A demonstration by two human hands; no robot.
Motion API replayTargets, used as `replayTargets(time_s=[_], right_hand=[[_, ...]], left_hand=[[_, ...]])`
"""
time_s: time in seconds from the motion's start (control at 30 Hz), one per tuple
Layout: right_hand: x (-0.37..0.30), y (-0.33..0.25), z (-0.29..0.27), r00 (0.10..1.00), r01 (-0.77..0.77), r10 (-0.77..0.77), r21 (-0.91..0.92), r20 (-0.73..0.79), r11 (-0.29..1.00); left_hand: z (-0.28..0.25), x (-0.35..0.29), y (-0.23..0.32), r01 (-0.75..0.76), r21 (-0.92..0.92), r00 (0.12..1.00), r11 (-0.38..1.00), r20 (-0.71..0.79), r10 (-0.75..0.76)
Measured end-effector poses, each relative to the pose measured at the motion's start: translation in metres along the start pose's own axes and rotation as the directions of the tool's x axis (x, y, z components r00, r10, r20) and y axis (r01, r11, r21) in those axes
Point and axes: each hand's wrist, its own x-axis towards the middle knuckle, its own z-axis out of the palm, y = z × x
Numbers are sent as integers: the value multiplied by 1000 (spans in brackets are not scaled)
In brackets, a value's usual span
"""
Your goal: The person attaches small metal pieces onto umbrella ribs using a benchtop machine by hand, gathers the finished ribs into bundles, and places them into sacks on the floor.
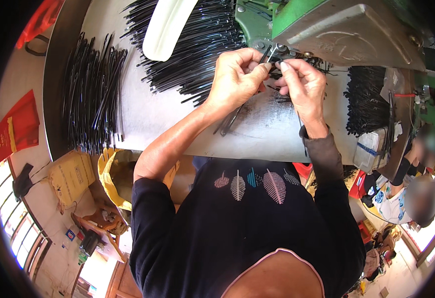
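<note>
My left hand [238,79] is closed in a pinch at the green machine [251,27], thumb and forefinger on a thin black strand [265,53]. Close beside it on the right, my right hand [304,85] pinches with thumb and forefinger, at a small dark end that the fingers mostly cover. A dark thin length shows along my right wrist; I cannot make out whether it joins what the fingers hold. Just beyond the fingertips are small metal parts of the machine. A wide heap of thin black strands [192,49] lies beyond my left hand.
A grey metal cover [351,37] overhangs to the right of my hands. More black strands [96,94] lie at the table's left, and a bundle [365,97] at its right. A pale curved piece [167,27] rests over the heap. A white box [371,149] sits near the right edge.
</note>
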Motion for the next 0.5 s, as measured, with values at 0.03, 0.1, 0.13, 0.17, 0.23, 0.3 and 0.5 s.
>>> replayTargets(time_s=[0.03,0.1,0.13,0.17,0.23,0.3,0.5], right_hand=[[1,0,0,1000,-2,2,0,4,1000],[1,0,1,999,-16,17,32,-29,999],[2,1,1,1000,-9,10,32,-19,999],[3,1,2,1000,-10,11,32,-17,999],[4,-1,4,1000,-27,27,55,-2,998],[4,-2,6,999,-46,46,74,0,996],[6,10,4,996,-84,82,224,17,971]], left_hand=[[0,0,2,1,-1,1000,1000,-4,-1],[0,-1,3,-78,48,997,996,-19,79],[1,0,2,-76,47,997,996,-22,77],[1,1,0,-86,27,996,996,-27,86],[0,3,-2,-94,6,995,996,-33,94],[0,4,-2,-76,-23,997,997,6,76],[-1,6,-3,8,-68,999,998,38,-6]])
